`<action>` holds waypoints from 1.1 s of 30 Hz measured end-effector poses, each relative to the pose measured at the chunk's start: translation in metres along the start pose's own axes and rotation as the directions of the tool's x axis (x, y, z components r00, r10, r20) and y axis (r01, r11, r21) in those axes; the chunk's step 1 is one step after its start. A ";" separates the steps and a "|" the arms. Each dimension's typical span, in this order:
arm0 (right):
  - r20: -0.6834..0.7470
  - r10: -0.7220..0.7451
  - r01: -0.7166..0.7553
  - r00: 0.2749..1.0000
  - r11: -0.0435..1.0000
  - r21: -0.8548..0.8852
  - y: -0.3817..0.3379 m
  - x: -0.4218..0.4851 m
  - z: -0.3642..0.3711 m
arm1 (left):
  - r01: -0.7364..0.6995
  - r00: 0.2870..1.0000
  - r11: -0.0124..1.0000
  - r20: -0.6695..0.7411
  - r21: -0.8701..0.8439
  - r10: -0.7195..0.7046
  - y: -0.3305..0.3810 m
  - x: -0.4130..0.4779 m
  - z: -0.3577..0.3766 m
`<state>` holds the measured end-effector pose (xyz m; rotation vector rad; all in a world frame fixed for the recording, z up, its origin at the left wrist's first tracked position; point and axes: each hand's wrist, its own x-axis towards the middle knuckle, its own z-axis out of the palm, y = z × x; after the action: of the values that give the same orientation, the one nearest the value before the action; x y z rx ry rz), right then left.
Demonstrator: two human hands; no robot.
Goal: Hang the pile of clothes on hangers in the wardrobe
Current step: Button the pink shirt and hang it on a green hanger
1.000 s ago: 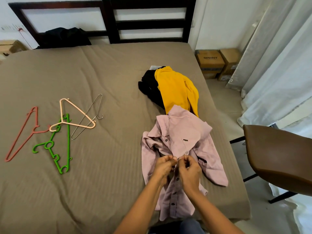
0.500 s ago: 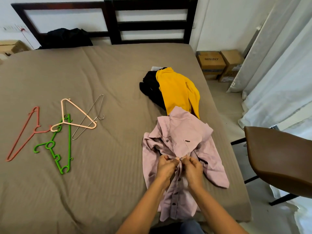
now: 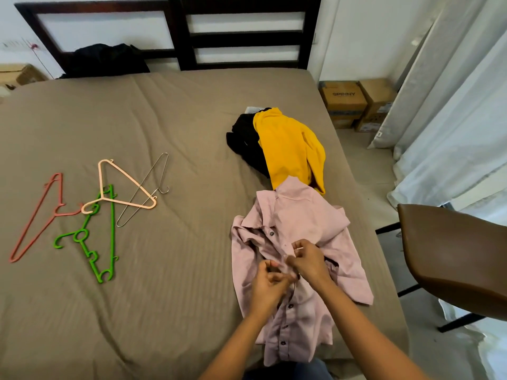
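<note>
Both hands, left hand (image 3: 270, 281) and right hand (image 3: 308, 260), pinch the button placket of the pale pink button-front shirt (image 3: 299, 215) (lying flat on the taupe-sheeted bed (image 3: 164, 119)).

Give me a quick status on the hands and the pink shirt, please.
Left hand and right hand pinch pink shirt front. Shirt on bed, unhung. Hangers lie aside, untouched.

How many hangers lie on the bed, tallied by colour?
Red plastic hanger: 1
Peach plastic hanger: 1
Green plastic hanger: 1
Bare metal wire hanger: 1
Total: 4 hangers
</note>
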<state>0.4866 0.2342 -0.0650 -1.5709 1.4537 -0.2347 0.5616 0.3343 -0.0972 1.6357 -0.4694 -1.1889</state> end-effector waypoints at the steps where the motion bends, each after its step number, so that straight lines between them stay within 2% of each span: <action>1: -0.025 -0.010 0.012 1.000 0.997 0.080 0.003 -0.002 0.000 | 0.101 0.995 0.990 -0.001 -0.098 -0.101 0.006 0.003 -0.001; 3: -0.041 -0.016 0.025 0.999 0.976 0.217 0.009 -0.008 0.000 | 0.249 0.969 0.954 0.048 -0.167 -0.244 0.018 0.014 -0.003; 5: -0.022 -0.009 0.016 1.000 0.937 0.349 0.014 -0.014 0.000 | 0.304 0.952 0.934 0.086 -0.188 -0.293 0.032 0.025 -0.002; 9: 0.001 0.015 -0.014 1.000 0.893 0.450 0.016 -0.023 -0.001 | 0.340 0.940 0.898 0.063 -0.279 -0.336 0.036 0.037 0.004; 11: -0.011 0.087 -0.072 0.996 0.880 0.469 0.019 -0.021 0.000 | 0.330 0.943 0.877 0.073 -0.348 -0.326 0.032 0.037 0.006; 13: -0.010 0.167 -0.144 0.986 0.877 0.459 0.024 -0.017 0.001 | 0.304 0.946 0.863 0.024 -0.403 -0.322 0.027 0.035 0.007; 16: 0.016 0.217 -0.206 0.976 0.896 0.393 0.032 -0.012 0.007 | 0.272 0.952 0.874 -0.018 -0.403 -0.304 0.020 0.030 0.009; 18: -0.048 0.177 -0.155 0.983 0.942 0.297 0.035 -0.011 0.012 | 0.259 0.959 0.891 -0.013 -0.372 -0.285 0.016 0.028 0.009; 21: -0.129 0.046 -0.027 0.991 0.988 0.149 0.029 -0.016 0.011 | 0.229 0.970 0.926 -0.010 -0.299 -0.243 0.013 0.028 0.004; 23: -0.124 -0.051 0.058 0.991 0.997 0.050 0.027 -0.015 0.006 | 0.213 0.975 0.949 -0.015 -0.234 -0.222 0.013 0.027 0.000; 25: -0.092 -0.163 0.149 0.982 0.978 -0.145 0.025 -0.012 0.003 | 0.194 0.979 0.969 -0.033 -0.153 -0.201 0.012 0.026 -0.002; 27: -0.039 -0.264 0.238 0.964 0.917 -0.320 0.025 -0.007 0.004 | 0.165 0.984 0.985 -0.056 -0.058 -0.168 0.011 0.028 -0.004; 29: -0.030 -0.312 0.285 0.950 0.899 -0.332 0.025 -0.005 0.007 | 0.141 0.987 0.989 -0.086 0.040 -0.137 0.010 0.030 -0.006; 33: -0.175 -0.261 0.228 0.949 0.956 -0.186 0.028 0.000 0.006 | 0.065 0.984 0.972 -0.179 0.224 -0.024 0.015 0.032 -0.012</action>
<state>0.4714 0.2417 -0.0882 -1.9107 1.4556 -0.4377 0.5892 0.3095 -0.0994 1.9400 -0.4734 -1.0410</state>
